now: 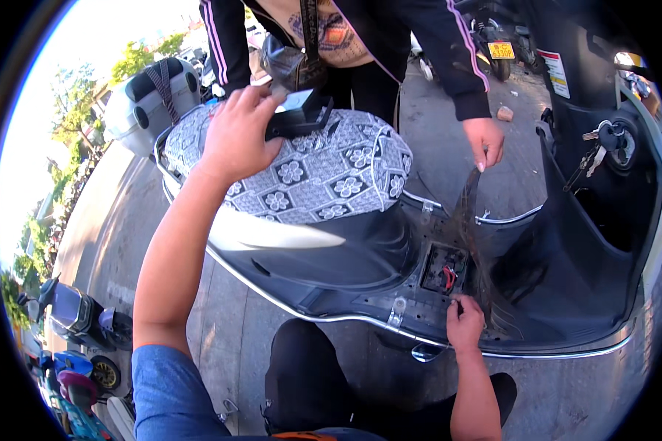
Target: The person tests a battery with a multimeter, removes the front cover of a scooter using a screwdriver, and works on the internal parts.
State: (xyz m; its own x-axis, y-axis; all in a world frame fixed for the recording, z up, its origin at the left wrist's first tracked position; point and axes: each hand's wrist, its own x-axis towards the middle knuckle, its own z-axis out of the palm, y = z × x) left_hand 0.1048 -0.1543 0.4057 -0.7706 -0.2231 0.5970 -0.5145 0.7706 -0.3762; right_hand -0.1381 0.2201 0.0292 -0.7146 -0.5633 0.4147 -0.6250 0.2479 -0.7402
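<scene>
My left hand reaches over the patterned scooter seat, thumb and fingers around the near end of a black box with a pale top. The box lies on the seat cover. Low on the scooter's footboard, my right hand has its fingers curled together beside an open compartment. Red wires show inside. Whatever the right fingers pinch is hidden. Across from me, another person's hand holds up the end of a thin dark floor mat, which hangs down to the footboard.
The scooter's front panel rises at the right, with keys in its lock. A white rear box sits behind the seat. Other scooters are parked at the left. A small stone lies on the ground.
</scene>
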